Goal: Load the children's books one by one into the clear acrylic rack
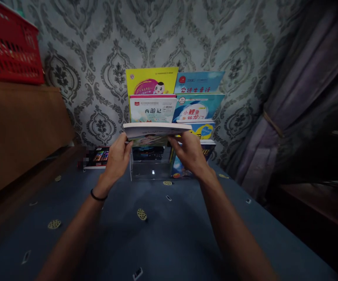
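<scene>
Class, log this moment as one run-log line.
left hand: holds book left edge | right hand: holds right edge | book: level, before clear acrylic book rack | surface: blue cloth

red basket (pixel 9 47), purple curtain (pixel 297 101)

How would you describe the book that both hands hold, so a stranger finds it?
Against the patterned wall stands a clear tiered book rack. In front of it, the left hand and right hand grip one book. Unlike the upright books, it lies nearly flat.
</scene>
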The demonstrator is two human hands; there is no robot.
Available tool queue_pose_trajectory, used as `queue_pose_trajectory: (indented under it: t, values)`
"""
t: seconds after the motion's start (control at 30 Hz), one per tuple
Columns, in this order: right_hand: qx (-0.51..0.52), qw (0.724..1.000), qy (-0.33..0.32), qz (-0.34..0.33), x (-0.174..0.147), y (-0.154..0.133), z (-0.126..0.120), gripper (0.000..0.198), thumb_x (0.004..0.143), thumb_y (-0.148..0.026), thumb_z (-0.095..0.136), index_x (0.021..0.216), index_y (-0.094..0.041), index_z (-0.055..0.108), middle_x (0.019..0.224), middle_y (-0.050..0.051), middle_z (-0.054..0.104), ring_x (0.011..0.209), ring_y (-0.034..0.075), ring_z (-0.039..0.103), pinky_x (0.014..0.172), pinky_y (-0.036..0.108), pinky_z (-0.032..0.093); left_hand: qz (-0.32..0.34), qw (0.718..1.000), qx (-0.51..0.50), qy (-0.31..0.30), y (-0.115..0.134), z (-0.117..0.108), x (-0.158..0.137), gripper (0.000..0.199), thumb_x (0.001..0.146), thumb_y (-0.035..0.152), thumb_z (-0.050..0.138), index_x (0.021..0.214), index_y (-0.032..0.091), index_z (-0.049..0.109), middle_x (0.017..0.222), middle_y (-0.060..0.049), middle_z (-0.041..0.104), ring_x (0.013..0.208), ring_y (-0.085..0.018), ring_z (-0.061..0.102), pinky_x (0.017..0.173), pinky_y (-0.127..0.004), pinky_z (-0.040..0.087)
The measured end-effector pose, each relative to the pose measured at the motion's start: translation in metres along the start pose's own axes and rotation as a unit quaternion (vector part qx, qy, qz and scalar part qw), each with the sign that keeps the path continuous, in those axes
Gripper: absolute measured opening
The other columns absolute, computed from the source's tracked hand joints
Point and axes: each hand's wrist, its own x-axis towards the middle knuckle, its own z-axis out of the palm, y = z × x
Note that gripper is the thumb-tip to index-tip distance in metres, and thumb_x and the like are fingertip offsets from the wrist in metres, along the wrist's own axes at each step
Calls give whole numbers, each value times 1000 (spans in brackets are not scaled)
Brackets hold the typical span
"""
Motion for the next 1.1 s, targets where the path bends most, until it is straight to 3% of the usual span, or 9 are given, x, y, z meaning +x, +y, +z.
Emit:
queue_pose_trajectory:
  t: [0.27, 0.57, 0.8, 0.97, 1.1]
  values:
    - [19, 1000, 0, -13, 1, 18, 23, 20, 87, -22, 51, 105, -19, 60, 95, 11, 70, 87, 28, 67, 78, 45, 54, -45, 999, 5, -25, -25, 25, -2, 9, 98, 26, 46, 90, 23, 48, 86, -4, 65, 81, -21, 61, 72, -30, 44]
    - [9, 998, -45, 47, -3, 40, 45, 26, 87, -25, 49, 112, -18, 54, 89, 11, 69, 82, 28, 65, 70, 40, 49, -82, 995, 10, -59, -39, 41, -6, 6, 93, 20, 49, 88, 23, 47, 83, -2, 62, 78, -20, 61, 70, -29, 42]
    - [-30, 997, -39, 63, -10, 49, 61, 25, 88, -20, 44, 111, -18, 54, 94, 14, 69, 86, 28, 65, 75, 40, 50, -88, 989, 99, -59, -48, 58, -18, 2, 95, 22, 51, 95, 20, 50, 95, -8, 63, 92, -25, 62, 79, -35, 48]
    - [-55, 996, -23, 70, -11, 47, 64, 37, 88, -18, 43, 122, -13, 54, 106, 20, 70, 94, 32, 66, 81, 44, 52, -99, 985, 140, -32, -46, 62, -22, 29, 94, 20, 54, 122, 19, 46, 104, -9, 64, 100, -27, 65, 81, -36, 51]
    - [-89, 991, -53, 87, -13, 43, 66, 37, 89, -15, 41, 124, -12, 55, 105, 20, 72, 88, 30, 67, 76, 40, 50, -88, 973, 205, -62, -42, 64, -21, 19, 98, 22, 50, 116, 17, 51, 105, -11, 64, 99, -28, 65, 79, -36, 51]
